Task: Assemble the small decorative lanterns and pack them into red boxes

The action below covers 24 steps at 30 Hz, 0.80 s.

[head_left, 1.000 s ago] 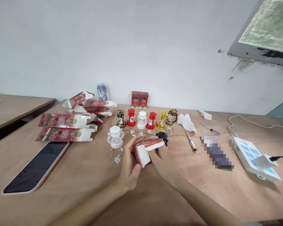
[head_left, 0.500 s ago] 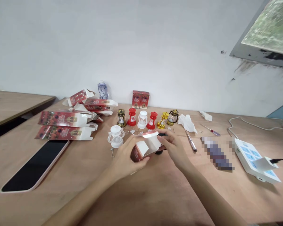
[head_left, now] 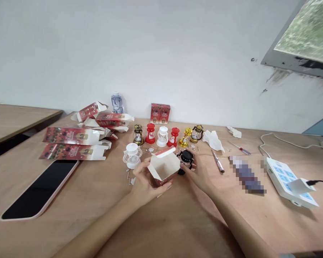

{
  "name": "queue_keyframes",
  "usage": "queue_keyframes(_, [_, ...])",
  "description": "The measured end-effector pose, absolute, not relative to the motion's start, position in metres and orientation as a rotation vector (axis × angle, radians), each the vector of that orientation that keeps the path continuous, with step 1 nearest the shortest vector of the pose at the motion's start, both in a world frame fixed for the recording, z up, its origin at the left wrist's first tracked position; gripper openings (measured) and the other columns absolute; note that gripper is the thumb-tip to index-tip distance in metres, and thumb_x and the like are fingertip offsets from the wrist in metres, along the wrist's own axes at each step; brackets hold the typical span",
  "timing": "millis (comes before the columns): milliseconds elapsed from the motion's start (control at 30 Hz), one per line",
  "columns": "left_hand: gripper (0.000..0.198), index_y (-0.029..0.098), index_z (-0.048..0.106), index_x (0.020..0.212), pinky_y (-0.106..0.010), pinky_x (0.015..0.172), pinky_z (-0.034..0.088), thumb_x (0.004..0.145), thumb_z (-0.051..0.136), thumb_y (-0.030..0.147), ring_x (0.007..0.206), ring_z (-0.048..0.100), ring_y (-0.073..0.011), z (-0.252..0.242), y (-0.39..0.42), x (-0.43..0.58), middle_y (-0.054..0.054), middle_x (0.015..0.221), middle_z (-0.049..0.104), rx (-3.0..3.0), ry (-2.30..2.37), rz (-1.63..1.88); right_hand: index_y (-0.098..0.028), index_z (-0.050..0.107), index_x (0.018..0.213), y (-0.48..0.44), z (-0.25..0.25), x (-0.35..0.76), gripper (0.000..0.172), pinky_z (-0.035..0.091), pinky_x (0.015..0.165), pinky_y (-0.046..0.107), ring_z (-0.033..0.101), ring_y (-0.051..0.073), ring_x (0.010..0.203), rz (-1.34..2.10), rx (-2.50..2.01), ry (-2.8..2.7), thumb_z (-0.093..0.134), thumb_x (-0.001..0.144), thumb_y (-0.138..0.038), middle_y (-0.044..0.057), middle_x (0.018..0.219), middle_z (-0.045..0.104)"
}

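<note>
- My left grip (head_left: 146,179) is clasping the small carton (head_left: 163,168) from underneath. The fingers are wrapping its red body, and its open mouth is tilting up towards me with the white flaps spreading wide.
- My right grip (head_left: 201,171) is pinching the black lantern (head_left: 186,157) between thumb and fingertips. The lantern is sitting just right of the carton's mouth, close against one flap and low over the bench (head_left: 161,222). I cannot tell whether its base is resting there.
- I am judging the carton to be thin card: very light, and quick to buckle if I am squeezing the flat panels. The folded corners near its closed end are looking like the firmest place to hold.
- I am judging the lantern to be light, hard plastic with a glossy, somewhat slippery shell. Its middle is probably the fragile part, so the cap and base are seeming the safer places to take it.
- A white lantern (head_left: 132,154) is standing just left of my left grip.
- A row of lanterns (head_left: 163,136) is standing beyond both grips, with small loose parts (head_left: 150,149) lying between.
- A screwdriver (head_left: 218,161) is lying just right of my right grip.
</note>
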<state>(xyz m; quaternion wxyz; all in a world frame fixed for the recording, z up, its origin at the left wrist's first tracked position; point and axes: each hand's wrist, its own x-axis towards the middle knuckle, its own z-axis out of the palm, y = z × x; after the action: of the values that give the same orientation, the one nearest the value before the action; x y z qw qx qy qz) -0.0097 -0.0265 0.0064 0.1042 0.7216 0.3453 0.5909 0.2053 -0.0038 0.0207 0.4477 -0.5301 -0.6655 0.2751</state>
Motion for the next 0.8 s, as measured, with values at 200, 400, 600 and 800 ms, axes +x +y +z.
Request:
queue_keyframes(200, [0.083,0.024,0.018,0.128,-0.038,0.073,0.057,0.07,0.075,0.04,0.095,0.064,-0.0248,-0.02,-0.031,-0.004,-0.012,0.113,0.046,2.128,1.156,1.725,-0.027,0.046,0.126,-0.009,0.055,0.236,0.061,0.053,0.081,0.038,0.062,0.023,0.101,0.536,-1.172,-1.37,0.07,0.072,-0.045,0.009,0.12,0.06])
queue_keyframes(400, [0.08,0.025,0.018,0.128,-0.04,0.075,0.057,0.072,0.074,0.038,0.095,0.065,-0.0251,-0.021,-0.035,-0.003,-0.012,0.116,0.049,2.094,1.119,1.67,-0.026,0.057,0.12,-0.037,0.097,0.233,0.078,0.055,0.068,0.041,0.067,0.029,0.085,1.14,-0.956,-1.509,0.058,0.062,-0.078,0.01,0.093,0.069])
queue_keyframes(600, [0.078,0.027,0.02,0.127,-0.042,0.075,0.057,0.071,0.074,0.038,0.092,0.065,-0.026,-0.018,-0.032,-0.005,-0.008,0.11,0.055,2.035,1.11,1.67,-0.027,0.047,0.127,-0.031,0.104,0.168,0.07,0.055,0.08,0.038,0.064,0.025,0.102,1.215,-0.895,-1.485,0.059,0.071,-0.068,0.009,0.115,0.064])
queue_keyframes(800, [0.08,0.029,0.026,0.124,-0.044,0.078,0.055,0.065,0.079,0.038,0.097,0.063,-0.0257,-0.03,-0.027,-0.008,-0.009,0.113,0.052,2.069,1.105,1.771,-0.027,0.033,0.133,-0.012,0.097,0.166,0.061,0.048,0.098,0.038,0.055,0.021,0.117,0.786,-0.97,-1.508,0.061,0.082,-0.046,0.007,0.12,0.059])
